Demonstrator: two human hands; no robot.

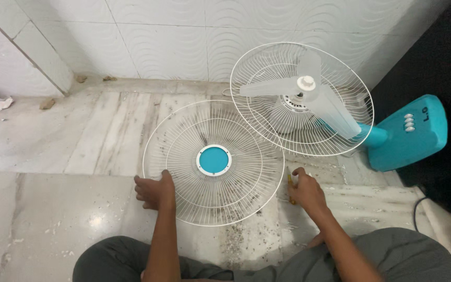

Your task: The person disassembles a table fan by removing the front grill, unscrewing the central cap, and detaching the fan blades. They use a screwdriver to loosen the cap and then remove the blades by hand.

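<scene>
A white wire front fan guard [246,172] with a round turquoise centre cap [213,160] lies tilted on the marble floor. My left hand [155,190] grips its lower left rim. My right hand [305,190] rests at the guard's right edge and holds a thin yellow-handled tool [289,180], a screwdriver by its look. Behind it lies the fan [301,99] on its back, with a white rear guard, translucent white blades and a white hub cap [306,82].
The fan's turquoise base [408,133] with white buttons stands at the right. A dark cable [418,209] runs on the floor near my right knee. Dust and grit lie scattered under the guard. White tiled walls close the back and left.
</scene>
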